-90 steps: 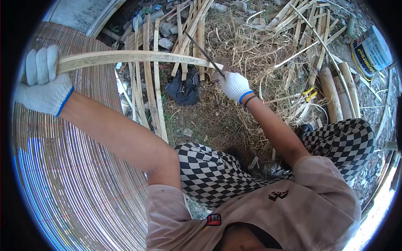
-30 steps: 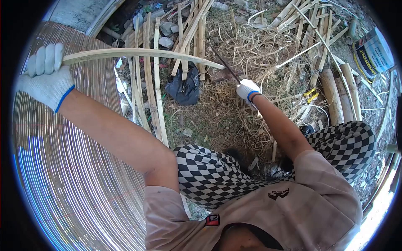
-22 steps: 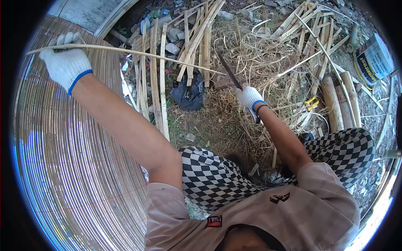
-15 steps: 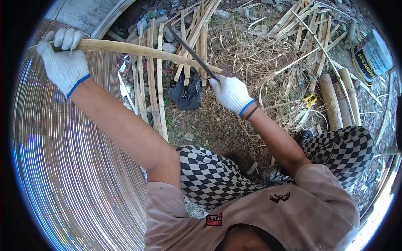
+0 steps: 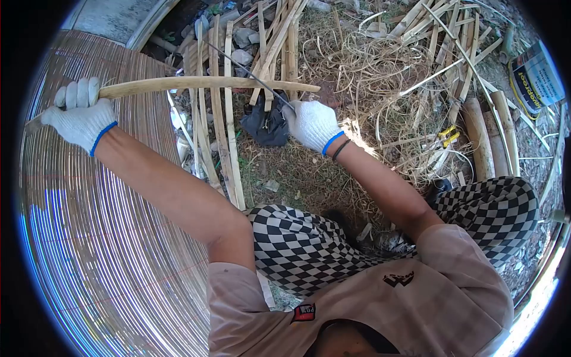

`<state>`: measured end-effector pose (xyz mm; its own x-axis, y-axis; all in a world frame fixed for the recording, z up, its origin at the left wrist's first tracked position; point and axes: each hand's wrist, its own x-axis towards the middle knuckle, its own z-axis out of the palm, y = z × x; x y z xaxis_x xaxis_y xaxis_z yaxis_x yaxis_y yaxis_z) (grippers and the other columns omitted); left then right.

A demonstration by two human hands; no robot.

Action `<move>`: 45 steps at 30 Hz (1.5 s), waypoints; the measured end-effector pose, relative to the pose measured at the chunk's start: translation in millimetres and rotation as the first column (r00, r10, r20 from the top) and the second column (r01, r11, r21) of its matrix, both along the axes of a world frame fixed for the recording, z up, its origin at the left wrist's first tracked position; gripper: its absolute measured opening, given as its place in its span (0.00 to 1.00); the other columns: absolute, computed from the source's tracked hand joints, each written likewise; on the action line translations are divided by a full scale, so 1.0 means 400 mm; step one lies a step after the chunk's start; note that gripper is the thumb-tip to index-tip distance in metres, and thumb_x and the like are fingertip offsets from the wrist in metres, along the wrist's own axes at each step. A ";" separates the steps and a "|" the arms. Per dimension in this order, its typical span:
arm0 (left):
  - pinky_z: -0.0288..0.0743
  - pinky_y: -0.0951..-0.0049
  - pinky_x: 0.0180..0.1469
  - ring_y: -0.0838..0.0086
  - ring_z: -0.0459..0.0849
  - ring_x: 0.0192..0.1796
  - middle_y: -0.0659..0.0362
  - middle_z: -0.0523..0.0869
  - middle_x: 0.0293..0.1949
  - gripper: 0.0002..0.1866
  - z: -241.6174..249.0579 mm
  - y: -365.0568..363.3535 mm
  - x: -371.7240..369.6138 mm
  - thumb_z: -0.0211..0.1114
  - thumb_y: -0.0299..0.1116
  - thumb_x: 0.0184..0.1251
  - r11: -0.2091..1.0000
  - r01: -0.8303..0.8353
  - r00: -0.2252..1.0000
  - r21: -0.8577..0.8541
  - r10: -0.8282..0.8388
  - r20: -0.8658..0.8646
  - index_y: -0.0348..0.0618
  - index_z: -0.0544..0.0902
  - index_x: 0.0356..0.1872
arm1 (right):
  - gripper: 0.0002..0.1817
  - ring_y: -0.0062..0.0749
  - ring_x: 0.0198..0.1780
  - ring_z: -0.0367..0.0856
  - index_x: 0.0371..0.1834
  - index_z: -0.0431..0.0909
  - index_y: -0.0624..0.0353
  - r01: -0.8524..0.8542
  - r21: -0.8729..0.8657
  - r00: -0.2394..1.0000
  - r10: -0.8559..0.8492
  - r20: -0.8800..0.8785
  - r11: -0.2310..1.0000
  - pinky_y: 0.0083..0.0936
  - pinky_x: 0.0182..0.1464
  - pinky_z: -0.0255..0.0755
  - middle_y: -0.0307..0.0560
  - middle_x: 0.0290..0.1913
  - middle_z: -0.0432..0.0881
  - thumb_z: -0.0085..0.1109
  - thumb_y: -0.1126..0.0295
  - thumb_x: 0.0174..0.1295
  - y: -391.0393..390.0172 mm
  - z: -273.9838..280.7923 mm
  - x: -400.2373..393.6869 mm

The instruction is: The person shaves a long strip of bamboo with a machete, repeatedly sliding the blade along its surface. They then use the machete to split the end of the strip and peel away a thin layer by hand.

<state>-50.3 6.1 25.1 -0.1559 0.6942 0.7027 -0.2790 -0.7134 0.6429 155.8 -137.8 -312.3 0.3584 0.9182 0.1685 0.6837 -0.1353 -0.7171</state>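
My left hand [image 5: 83, 113], in a white knit glove with a blue cuff, is closed around one end of a long, slightly bowed bamboo strip [image 5: 196, 83]. The strip runs to the right, raised over the ground, and its free end lies just above my right hand. That right hand [image 5: 314, 125], gloved alike, grips a long thin dark blade, seemingly a knife [image 5: 245, 68]; its handle is hidden in my fist. The blade slants up to the left and crosses the strip near the free end in this view.
A slatted bamboo blind [image 5: 131, 238] spreads along my left. Cut bamboo strips [image 5: 215, 119] and a black plastic bag [image 5: 264, 123] lie ahead. Curled shavings [image 5: 369, 83] cover the ground. To the right are bamboo poles [image 5: 479, 140], a yellow-handled tool [image 5: 449, 135] and a paint bucket [image 5: 536, 80].
My left hand has come down and slightly right, levelling the strip. My right hand has shifted left with the blade, which now shows its thin edge and slants at a lower angle.
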 end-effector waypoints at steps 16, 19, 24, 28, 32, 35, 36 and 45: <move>0.49 0.72 0.19 0.75 0.45 0.18 0.64 0.55 0.16 0.31 0.033 -0.037 0.063 0.36 0.62 0.84 0.999 -0.035 0.999 0.030 0.035 0.007 0.52 0.60 0.21 | 0.23 0.61 0.50 0.88 0.50 0.87 0.63 0.078 -0.357 0.990 -0.114 -0.079 0.931 0.48 0.53 0.83 0.63 0.46 0.89 0.50 0.54 0.72 0.029 -0.160 0.117; 0.47 0.73 0.19 0.77 0.44 0.17 0.66 0.54 0.14 0.32 0.053 0.013 0.011 0.36 0.62 0.84 0.997 0.078 0.997 0.018 -0.078 -0.006 0.53 0.59 0.20 | 0.22 0.61 0.49 0.89 0.50 0.87 0.62 0.156 -0.449 0.969 -0.224 -0.102 0.880 0.49 0.53 0.83 0.65 0.45 0.89 0.49 0.57 0.73 0.047 -0.401 0.148; 0.45 0.75 0.16 0.80 0.46 0.12 0.68 0.55 0.11 0.38 0.062 0.027 -0.051 0.34 0.73 0.78 0.875 0.485 0.873 0.004 -0.484 -0.057 0.55 0.59 0.15 | 0.25 0.61 0.47 0.89 0.51 0.86 0.66 -0.059 -0.497 0.998 0.032 -0.062 0.866 0.47 0.51 0.84 0.66 0.42 0.89 0.47 0.54 0.74 0.035 -0.244 0.173; 0.47 0.78 0.12 0.82 0.51 0.08 0.70 0.59 0.07 0.42 0.069 0.044 -0.092 0.32 0.83 0.68 0.559 0.828 0.549 -0.042 -0.824 -0.139 0.58 0.63 0.11 | 0.22 0.61 0.38 0.88 0.44 0.86 0.62 -0.133 -0.099 0.985 0.121 -0.122 0.986 0.51 0.44 0.83 0.64 0.31 0.87 0.50 0.54 0.75 -0.089 0.049 0.055; 0.48 0.78 0.10 0.84 0.54 0.07 0.71 0.60 0.06 0.44 0.062 0.050 -0.082 0.30 0.88 0.61 0.409 0.912 0.403 -0.020 -0.906 -0.131 0.59 0.64 0.10 | 0.18 0.60 0.36 0.88 0.41 0.85 0.60 -0.193 0.010 0.980 0.194 -0.037 0.981 0.51 0.42 0.83 0.61 0.30 0.87 0.51 0.57 0.74 -0.113 0.126 0.003; 0.48 0.78 0.10 0.84 0.53 0.07 0.71 0.59 0.06 0.44 0.051 0.062 -0.082 0.30 0.88 0.62 0.389 0.920 0.379 -0.046 -0.914 -0.148 0.59 0.64 0.10 | 0.22 0.60 0.38 0.89 0.36 0.87 0.61 -0.110 -0.221 0.993 0.098 -0.068 0.969 0.50 0.44 0.84 0.65 0.33 0.88 0.50 0.56 0.73 -0.019 -0.034 0.056; 0.48 0.78 0.10 0.84 0.53 0.07 0.71 0.59 0.06 0.44 0.050 0.069 -0.091 0.30 0.88 0.62 0.384 0.922 0.373 -0.047 -0.914 -0.156 0.59 0.63 0.09 | 0.22 0.60 0.39 0.89 0.35 0.87 0.62 -0.113 -0.194 0.993 0.106 -0.047 0.974 0.50 0.44 0.84 0.65 0.33 0.88 0.50 0.55 0.73 -0.017 -0.024 0.054; 0.48 0.78 0.11 0.84 0.52 0.08 0.71 0.57 0.07 0.43 0.015 0.106 -0.148 0.30 0.86 0.64 0.516 0.857 0.511 -0.012 -0.852 -0.112 0.59 0.62 0.11 | 0.24 0.60 0.39 0.90 0.34 0.88 0.63 -0.025 -0.303 1.000 0.021 -0.015 0.953 0.51 0.45 0.84 0.65 0.36 0.89 0.48 0.55 0.74 0.023 -0.121 0.077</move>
